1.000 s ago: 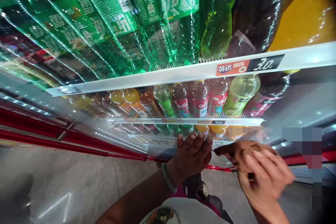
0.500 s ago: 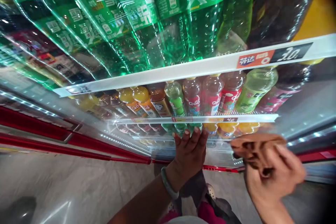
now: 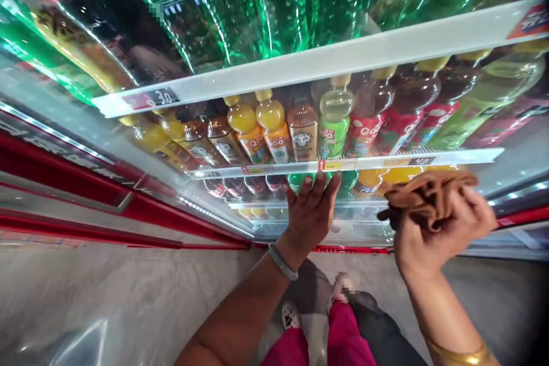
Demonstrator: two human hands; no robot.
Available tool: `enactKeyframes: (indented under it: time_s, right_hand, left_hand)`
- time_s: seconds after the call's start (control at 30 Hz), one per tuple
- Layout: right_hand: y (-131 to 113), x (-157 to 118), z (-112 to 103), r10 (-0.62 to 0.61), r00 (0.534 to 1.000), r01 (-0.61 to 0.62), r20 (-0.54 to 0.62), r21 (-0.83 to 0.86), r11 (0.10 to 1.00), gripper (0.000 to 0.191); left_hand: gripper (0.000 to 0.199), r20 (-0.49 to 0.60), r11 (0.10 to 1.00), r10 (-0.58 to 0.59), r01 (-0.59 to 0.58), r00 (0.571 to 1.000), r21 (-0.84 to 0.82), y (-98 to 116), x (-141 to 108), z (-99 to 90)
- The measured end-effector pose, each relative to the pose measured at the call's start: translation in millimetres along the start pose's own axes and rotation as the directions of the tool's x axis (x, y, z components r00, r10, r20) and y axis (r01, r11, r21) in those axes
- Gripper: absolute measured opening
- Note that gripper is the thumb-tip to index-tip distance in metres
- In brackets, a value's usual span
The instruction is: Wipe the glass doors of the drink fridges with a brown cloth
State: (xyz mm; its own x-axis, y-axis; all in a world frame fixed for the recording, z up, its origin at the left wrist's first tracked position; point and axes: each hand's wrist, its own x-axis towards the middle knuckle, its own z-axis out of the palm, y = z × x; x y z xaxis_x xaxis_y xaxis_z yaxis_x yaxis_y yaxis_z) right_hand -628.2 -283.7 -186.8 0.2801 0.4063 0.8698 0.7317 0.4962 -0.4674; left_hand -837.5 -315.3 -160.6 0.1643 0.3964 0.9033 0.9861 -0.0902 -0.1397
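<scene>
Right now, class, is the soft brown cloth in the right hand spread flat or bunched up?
Bunched up: the soft brown cloth shows overlapping folds, gathered in the right hand.

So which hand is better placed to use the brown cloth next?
Probably the right hand: it grips the brown cloth, while the left hand is spread and holds nothing visible.

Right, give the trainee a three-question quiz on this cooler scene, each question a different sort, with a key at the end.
1. Which hand holds the brown cloth?
2. True or false: the left hand has its fingers extended.
3. Pick one. The bangle on the right forearm is:
A) blue
B) gold
C) black

Key:
1. The right hand
2. True
3. B
</scene>
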Motion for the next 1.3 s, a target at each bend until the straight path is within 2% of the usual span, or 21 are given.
enactKeyframes:
  time_s: [0.07,0.1,0.2,0.27,0.3,0.37,0.43,0.5,0.57,0.6,0.7,0.77,0.83,0.9,0.97,1.03,1.1,1.2,1.3]
  right_hand:
    - [-33,16,13,0.015,0.996,-0.016,-0.09,-0.006,1.0,0.068]
    - [-51,17,22,-0.031,0.994,0.033,-0.104,0.02,0.999,0.067]
    - [-88,-12,41,-0.249,0.968,0.249,-0.011,0.112,0.962,0.066]
    - [-90,-45,44,-0.342,0.935,0.325,0.095,0.157,0.933,0.065]
    - [-85,-58,43,-0.345,0.929,0.323,0.135,0.163,0.932,0.064]
    - [-74,-70,39,-0.271,0.95,0.251,0.156,0.14,0.958,0.065]
    - [-71,-60,37,-0.168,0.983,0.161,0.076,0.09,0.983,0.066]
    - [-85,-40,43,-0.113,0.992,0.115,-0.048,0.057,0.992,0.067]
    - [-111,-25,54,-0.131,0.984,0.139,-0.122,0.057,0.989,0.065]
    - [-124,-25,61,-0.167,0.978,0.176,-0.123,0.061,0.983,0.063]
    - [-149,-53,75,-0.312,0.95,0.311,-0.01,0.095,0.946,0.059]
    - [-146,-79,75,-0.372,0.924,0.359,0.09,0.134,0.924,0.056]
    - [-135,-93,69,-0.381,0.915,0.359,0.134,0.166,0.919,0.057]
    - [-129,-88,64,-0.325,0.938,0.305,0.123,0.156,0.939,0.063]
    - [-137,-69,65,-0.237,0.971,0.23,0.045,0.121,0.966,0.066]
    - [-160,-52,74,-0.178,0.982,0.183,-0.056,0.103,0.978,0.067]
    - [-188,-51,88,-0.219,0.969,0.232,-0.111,0.124,0.965,0.062]
    - [-214,-83,103,-0.367,0.93,0.363,-0.016,0.189,0.912,0.052]
    - [-208,-123,101,-0.407,0.902,0.367,0.145,0.24,0.899,0.046]
  left_hand:
    - [0.089,-0.009,0.999,-0.039,0.039,0.999,0.007,-10,-1,-2.9]
    - [0.09,-0.006,0.998,-0.057,0.057,0.998,0.006,-15,-1,-5.1]
    - [0.088,0.011,0.999,-0.043,0.044,0.999,-0.016,-33,-4,-12.7]
    - [0.083,0.024,0.999,-0.02,0.021,1.0,-0.027,-45,-11,-16.7]
    - [0.082,0.029,0.999,-0.012,0.013,1.0,-0.029,-51,-15,-18.2]
    - [0.084,0.032,1.0,-0.009,0.009,0.999,-0.026,-63,-23,-20.0]
    - [0.088,0.016,1.0,-0.015,0.016,1.0,-0.021,-74,-30,-21.1]
    - [0.091,0.001,0.999,-0.034,0.034,0.999,-0.03,-84,-34,-22.4]
    - [0.091,-0.006,0.998,-0.048,0.048,0.999,-0.044,-93,-37,-24.4]
    - [0.09,-0.006,0.998,-0.051,0.05,0.999,-0.048,-97,-39,-25.7]
    - [0.086,-0.006,0.998,-0.033,0.032,0.999,-0.062,-109,-46,-29.4]
    - [0.085,-0.002,0.997,-0.02,0.019,1.0,-0.077,-117,-52,-30.8]
    - [0.088,0.001,0.998,-0.016,0.016,1.0,-0.065,-124,-58,-31.6]
    - [0.09,-0.016,1.0,-0.02,0.02,1.0,-0.021,-132,-61,-32.6]
    - [0.09,-0.048,0.999,-0.027,0.028,0.998,0.02,-139,-61,-35.0]
    - [0.09,-0.054,0.999,-0.039,0.04,0.998,0.031,-145,-61,-39.0]
    - [0.086,-0.022,0.998,-0.055,0.056,0.998,0.023,-153,-61,-44.2]
    - [0.078,0.01,0.998,-0.064,0.063,0.998,0.018,-168,-67,-52.2]
    - [0.074,0.008,0.999,-0.025,0.025,1.0,0.033,-184,-75,-58.3]
